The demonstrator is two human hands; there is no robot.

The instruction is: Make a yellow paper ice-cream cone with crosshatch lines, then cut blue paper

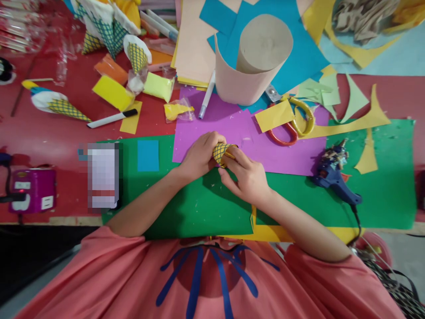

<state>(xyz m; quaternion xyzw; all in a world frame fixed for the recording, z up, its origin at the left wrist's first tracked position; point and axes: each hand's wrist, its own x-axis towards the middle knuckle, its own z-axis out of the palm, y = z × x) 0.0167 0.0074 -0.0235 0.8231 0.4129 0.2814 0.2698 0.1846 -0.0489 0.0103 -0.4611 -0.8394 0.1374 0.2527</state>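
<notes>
Both hands meet over the edge of a purple paper sheet [282, 153] and a green sheet [206, 208]. My left hand [198, 156] is curled round a small yellow cone with a dark grid pattern [222, 152]. My right hand [246, 175] pinches the same cone from the right, fingers pressed on its open end. The cone lies roughly sideways between the two hands, partly hidden by fingers.
A blue glue gun [332, 173] lies right of my hands, its cord running off the table edge. Scissors with yellow and red handles [295, 124] and a cardboard roll [262, 44] in a pink paper wrap sit behind. Finished patterned cones [64, 107], markers [112, 118] and paper scraps lie at the left and back.
</notes>
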